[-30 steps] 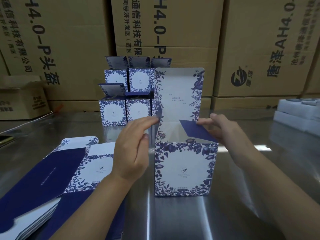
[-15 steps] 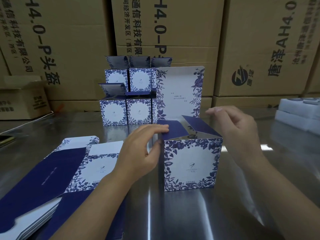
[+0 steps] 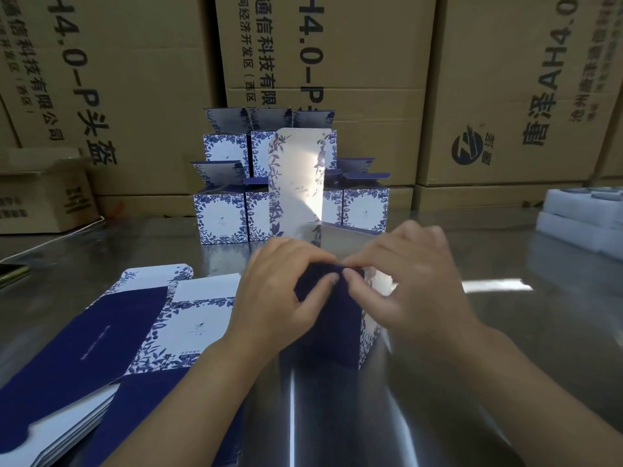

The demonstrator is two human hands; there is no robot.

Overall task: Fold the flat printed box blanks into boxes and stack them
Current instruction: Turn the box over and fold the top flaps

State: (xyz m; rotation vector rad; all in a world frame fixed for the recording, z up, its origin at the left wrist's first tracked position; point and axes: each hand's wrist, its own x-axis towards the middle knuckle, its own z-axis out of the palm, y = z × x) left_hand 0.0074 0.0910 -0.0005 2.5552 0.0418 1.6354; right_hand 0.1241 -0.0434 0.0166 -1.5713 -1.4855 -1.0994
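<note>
Box (image 3: 325,335) upright near the middle of the steel table (image 3: 539,264), between both hands, plain navy face turned toward the camera, floral side off to the right. Long axis straight up and down, thanks to the tall white lid flap (image 3: 296,183) sticking up at the back, rounded corners on top, open end pointing at the ceiling. Left hand (image 3: 279,298) and right hand (image 3: 414,291) both curled over the top front edge, thumbs and fingertips pinching the navy card there, tips nearly touching each other. Bit of motion blur, so can't tell exactly which flap. Stack of flat blanks (image 3: 101,348) lying just left of the left wrist, navy and floral panels up. Finished boxes (image 3: 222,214) stacked two high at the back of the table, lids up, right behind the flap. Shiny, reflective tabletop. White foam trays (image 3: 580,217) far right, small open carton (image 3: 40,193) far left, wall of big brown shipping cartons (image 3: 337,62) with black print behind everything.
</note>
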